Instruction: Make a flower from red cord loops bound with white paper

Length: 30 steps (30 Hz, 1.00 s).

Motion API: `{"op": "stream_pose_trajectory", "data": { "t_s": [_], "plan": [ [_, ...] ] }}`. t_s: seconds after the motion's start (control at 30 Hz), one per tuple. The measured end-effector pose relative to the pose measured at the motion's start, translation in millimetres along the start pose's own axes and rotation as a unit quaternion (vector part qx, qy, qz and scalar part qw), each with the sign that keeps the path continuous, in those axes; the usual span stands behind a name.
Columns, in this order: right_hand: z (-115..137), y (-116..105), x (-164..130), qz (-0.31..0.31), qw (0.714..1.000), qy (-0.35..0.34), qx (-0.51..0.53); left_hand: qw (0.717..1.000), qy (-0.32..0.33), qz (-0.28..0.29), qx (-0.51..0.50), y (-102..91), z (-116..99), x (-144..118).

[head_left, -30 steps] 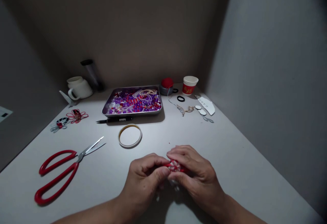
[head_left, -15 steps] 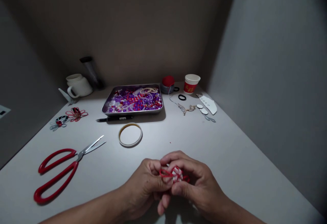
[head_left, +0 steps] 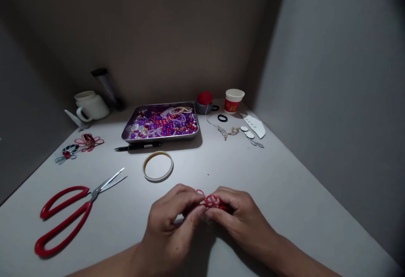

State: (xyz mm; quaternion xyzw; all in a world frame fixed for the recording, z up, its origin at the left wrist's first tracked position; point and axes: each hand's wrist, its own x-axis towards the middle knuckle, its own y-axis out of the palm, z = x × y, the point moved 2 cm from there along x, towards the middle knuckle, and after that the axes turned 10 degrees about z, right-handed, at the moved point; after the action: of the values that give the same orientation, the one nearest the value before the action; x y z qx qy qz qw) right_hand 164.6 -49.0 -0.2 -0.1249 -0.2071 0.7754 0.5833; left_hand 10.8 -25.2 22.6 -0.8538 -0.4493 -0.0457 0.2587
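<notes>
Between my hands is a small red cord ornament [head_left: 212,201] with looped strands and a whitish part at its middle. My left hand [head_left: 177,218] pinches its left side with thumb and fingertips. On the other side, my right hand [head_left: 237,213] grips it between thumb and bent fingers. Parts of the ornament are hidden behind the fingers. Both hands are close together above the front of the white table [head_left: 284,209]. To their left lie red-handled scissors [head_left: 91,194], blades apart, and beyond the hands a roll-shaped ring of tape [head_left: 158,180].
A metal tray [head_left: 160,138] of purple and red beads stands at the back, a black pen [head_left: 137,146] before it. Two cord flowers [head_left: 89,141] lie left near a white pot [head_left: 93,106]. Yarn [head_left: 204,102], a paper cup [head_left: 233,100] and a white card [head_left: 254,126] sit back right.
My left hand has turned, its back now more upward, and its fingers have shifted to the ornament's left edge. The ornament sits slightly higher in view. The whole view has shifted a little.
</notes>
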Motion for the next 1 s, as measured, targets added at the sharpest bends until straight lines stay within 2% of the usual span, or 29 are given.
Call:
{"op": "stream_pose_trajectory", "data": {
  "t_s": [0.07, 0.2, 0.27, 0.37, 0.43, 0.5, 0.57, 0.67, 0.8, 1.0],
  "plan": [
    [0, 1, -1, 0.02, 0.999, -0.014, -0.029, 0.999, -0.023, 0.033, -0.003, 2.0, 2, 0],
    [-2, 3, -1, 0.04, 0.996, -0.042, -0.071, 0.991, -0.116, 0.06, -0.022, 5.0, 4, 3],
    [-3, 4, -1, 0.049, 0.993, -0.061, -0.085, 0.98, -0.175, 0.069, -0.065, 6.2, 5, 5],
    [-3, 4, 0, 0.055, 0.991, -0.079, -0.094, 0.932, -0.289, 0.093, -0.197, 8.8, 11, 6],
    [-3, 3, 0, 0.051, 0.991, -0.075, -0.094, 0.894, -0.332, 0.108, -0.281, 10.4, 17, 6],
    [-2, 0, 0, 0.025, 0.993, -0.073, -0.091, 0.882, -0.336, 0.09, -0.317, 9.6, 22, 7],
    [-1, -4, -2, -0.042, 0.99, -0.088, -0.106, 0.891, -0.331, 0.037, -0.308, 7.3, 27, 7],
    [2, -6, -5, -0.13, 0.965, -0.14, -0.178, 0.898, -0.333, -0.028, -0.286, 6.3, 30, 7],
    [0, 4, -4, -0.089, 0.946, -0.188, -0.248, 0.884, -0.327, -0.013, -0.335, 12.9, 28, 4],
    [-4, 13, 0, -0.011, 0.968, -0.17, -0.183, 0.86, -0.3, 0.01, -0.413, 18.2, 21, 0]
  ]
}}
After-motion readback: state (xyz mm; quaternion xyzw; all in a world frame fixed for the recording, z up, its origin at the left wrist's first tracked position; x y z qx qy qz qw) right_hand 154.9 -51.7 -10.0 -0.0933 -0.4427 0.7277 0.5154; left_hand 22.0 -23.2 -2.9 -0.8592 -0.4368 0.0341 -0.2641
